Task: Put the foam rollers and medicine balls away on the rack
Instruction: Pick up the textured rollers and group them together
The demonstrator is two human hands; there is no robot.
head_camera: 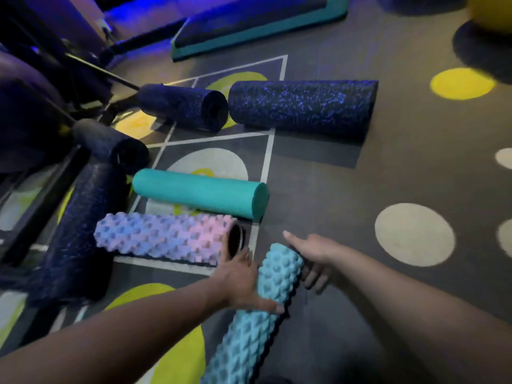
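A light blue knobbly foam roller (257, 314) lies slanted on the floor in front of me. My left hand (241, 284) grips its upper part from the left, thumb over the top. My right hand (313, 256) is at its far end, index finger straight, other fingers curled behind the roller. A pink-and-blue knobbly roller (163, 235) and a smooth teal roller (199, 192) lie beyond. Two dark speckled rollers (302, 106) (182, 106) lie farther back, and two more (110, 142) (80, 231) sit at the left by the black rack (41, 200).
The dark floor has yellow and white circles and white lines. A teal-edged step platform (257, 26) lies at the back. A yellow ball (490, 12) shows at the top right corner. A dark padded shape (25, 112) fills the left edge.
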